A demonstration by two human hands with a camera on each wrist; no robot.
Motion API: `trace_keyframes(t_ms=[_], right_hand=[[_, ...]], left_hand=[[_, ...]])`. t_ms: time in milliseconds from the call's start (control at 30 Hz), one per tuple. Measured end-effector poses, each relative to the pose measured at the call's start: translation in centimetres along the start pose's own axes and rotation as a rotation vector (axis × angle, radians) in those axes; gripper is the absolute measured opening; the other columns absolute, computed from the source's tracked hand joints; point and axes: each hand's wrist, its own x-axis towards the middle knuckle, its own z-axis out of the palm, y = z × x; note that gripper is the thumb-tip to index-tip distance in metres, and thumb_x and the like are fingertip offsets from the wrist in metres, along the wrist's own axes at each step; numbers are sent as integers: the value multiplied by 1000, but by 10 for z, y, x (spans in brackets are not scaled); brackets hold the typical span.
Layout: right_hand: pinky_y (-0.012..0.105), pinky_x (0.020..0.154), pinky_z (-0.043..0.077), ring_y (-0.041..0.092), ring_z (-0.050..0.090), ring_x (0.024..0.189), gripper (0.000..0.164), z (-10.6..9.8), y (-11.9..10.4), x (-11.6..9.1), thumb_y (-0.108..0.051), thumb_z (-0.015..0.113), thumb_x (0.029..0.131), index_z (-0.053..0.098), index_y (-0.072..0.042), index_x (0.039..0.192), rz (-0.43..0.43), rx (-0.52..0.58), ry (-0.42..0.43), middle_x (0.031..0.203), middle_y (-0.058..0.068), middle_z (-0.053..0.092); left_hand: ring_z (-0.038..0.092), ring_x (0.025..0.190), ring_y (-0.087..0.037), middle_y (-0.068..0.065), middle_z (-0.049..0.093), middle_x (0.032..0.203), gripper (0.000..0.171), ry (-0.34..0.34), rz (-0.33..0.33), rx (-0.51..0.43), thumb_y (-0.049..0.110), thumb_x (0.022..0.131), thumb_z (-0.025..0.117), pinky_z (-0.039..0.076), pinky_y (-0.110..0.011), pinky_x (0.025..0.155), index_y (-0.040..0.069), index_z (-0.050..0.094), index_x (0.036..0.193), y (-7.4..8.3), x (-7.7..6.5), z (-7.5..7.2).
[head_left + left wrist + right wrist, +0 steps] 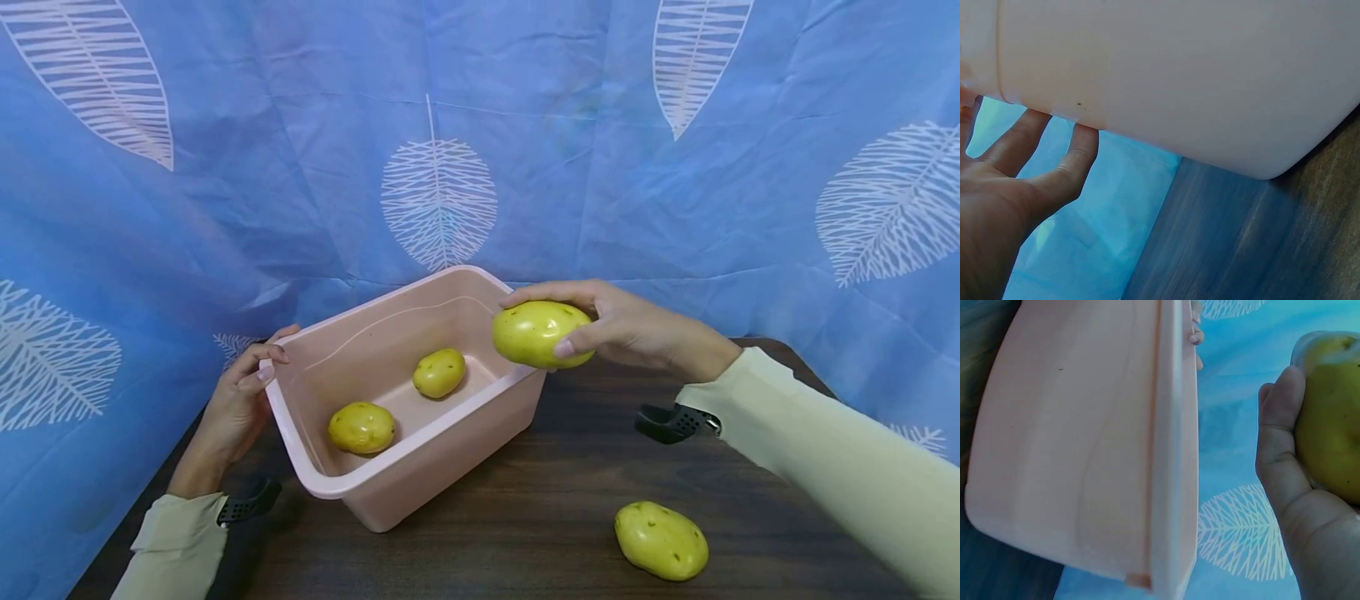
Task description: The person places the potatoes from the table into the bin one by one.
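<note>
A pink plastic bin (457, 471) stands at an angle on the table. My left hand (236, 408) grips its left end, thumb over the rim and fingers at the outer wall. In the left wrist view, fingers (1072, 165) touch the bin's outside. Up at the bin's right end, my right hand (637, 327) holds a yellow-green potato (536, 333) between thumb and fingers, level with the rim. Two more potatoes lie on the bin's floor, one near the middle (439, 372) and another toward the left end (362, 427).
Another potato (661, 540) lies on the dark wooden table (525, 517), front right of the bin. Behind and at both sides hangs a blue curtain (540, 167) with white leaf prints, close to the bin's far corner. Each wrist wears a black strap (675, 423).
</note>
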Motion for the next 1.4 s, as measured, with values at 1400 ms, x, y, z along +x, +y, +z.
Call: trace_keyframes(t_ms=[1400], right_hand=[[50, 117, 47, 28, 57, 131, 70, 17, 8, 141, -8, 58, 95, 37, -10, 162, 216, 150, -323, 153, 14, 49]], left_hand=[[37, 140, -21, 5, 37, 161, 17, 8, -2, 17, 16, 109, 48, 58, -20, 92, 18, 62, 118, 0, -2, 1]])
